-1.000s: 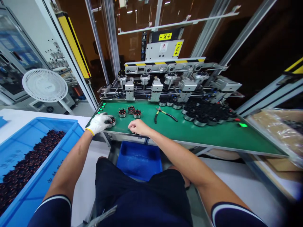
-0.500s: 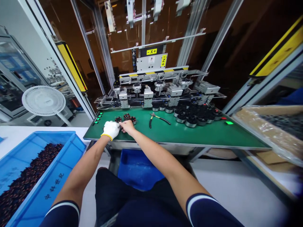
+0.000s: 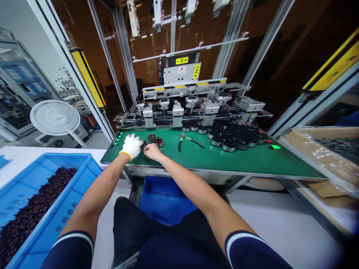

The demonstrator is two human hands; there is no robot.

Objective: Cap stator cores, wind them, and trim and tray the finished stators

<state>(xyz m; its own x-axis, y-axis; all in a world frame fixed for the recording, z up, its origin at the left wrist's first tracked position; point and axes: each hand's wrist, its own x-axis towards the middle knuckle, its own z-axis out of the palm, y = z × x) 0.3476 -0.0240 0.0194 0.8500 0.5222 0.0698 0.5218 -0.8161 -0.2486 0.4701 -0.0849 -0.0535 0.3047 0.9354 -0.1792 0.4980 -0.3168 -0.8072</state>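
Observation:
My left hand (image 3: 131, 146), in a white knitted glove with a yellow cuff, is over the left part of the green bench top (image 3: 190, 158). Its fingers close on a small black motor stator with copper windings (image 3: 144, 144). Bare and pinched, my right hand (image 3: 152, 151) meets that stator from the right; what sits between its fingertips is too small to make out. Just behind lie more wound stators (image 3: 159, 141), close together on the bench. Cutting pliers with black and yellow-green handles (image 3: 190, 140) rest to the right of my hands, jaws pointing away.
A machine fixture with clamps (image 3: 178, 114) spans the bench's back. Several black round parts with metal rims (image 3: 228, 144) crowd the right. At left stand a blue bin of wound stators (image 3: 84, 175) and a white fan (image 3: 55, 117). Another blue bin (image 3: 165, 203) sits below the bench.
My left hand has opened out a little and turned over the stator, which now shows between the hands. My right fingertips have drawn slightly down and away from the glove.

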